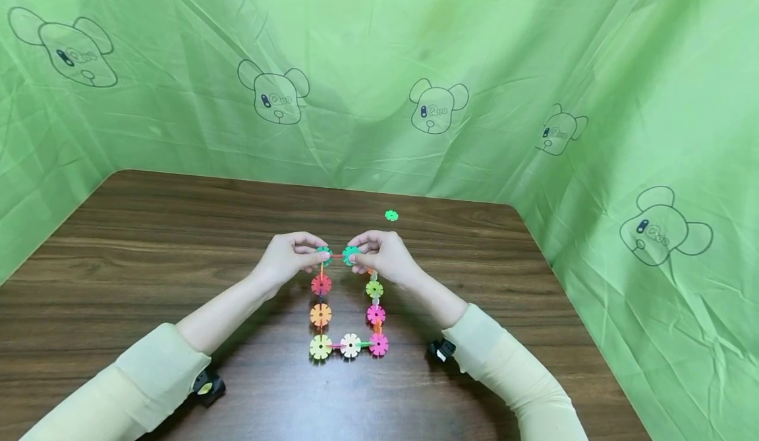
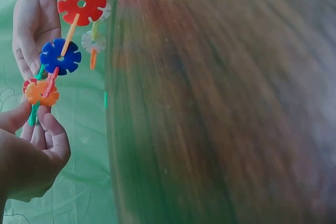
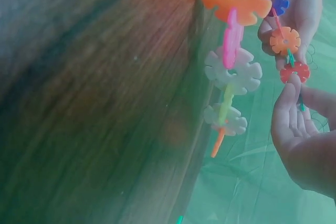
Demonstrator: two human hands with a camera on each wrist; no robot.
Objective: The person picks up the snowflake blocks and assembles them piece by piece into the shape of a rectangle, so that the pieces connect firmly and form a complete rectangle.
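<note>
In the head view, notched plastic snowflake discs, slotted together crosswise, form a roughly rectangular chain. My left hand (image 1: 290, 256) pinches a teal disc (image 1: 324, 254) at the far left corner. With thumb and fingers, my right hand (image 1: 385, 256) grips another teal disc (image 1: 351, 255); a red disc (image 3: 295, 72), upright, links the two. Down the left side lie red (image 1: 321, 284), orange (image 1: 321, 314) and yellow (image 1: 321, 347) discs. A white disc (image 1: 350, 345) is in the near side. At the right side's far end, an orange disc (image 3: 217, 142) is seen edge-on, apart from my right fingers.
A loose green disc (image 1: 391, 215) lies on the wooden table (image 1: 178, 230) beyond my right hand. Green curtains (image 1: 356, 32) with bear-head prints enclose the table's back and sides. Small black cameras (image 1: 209, 388) are worn on both wrists.
</note>
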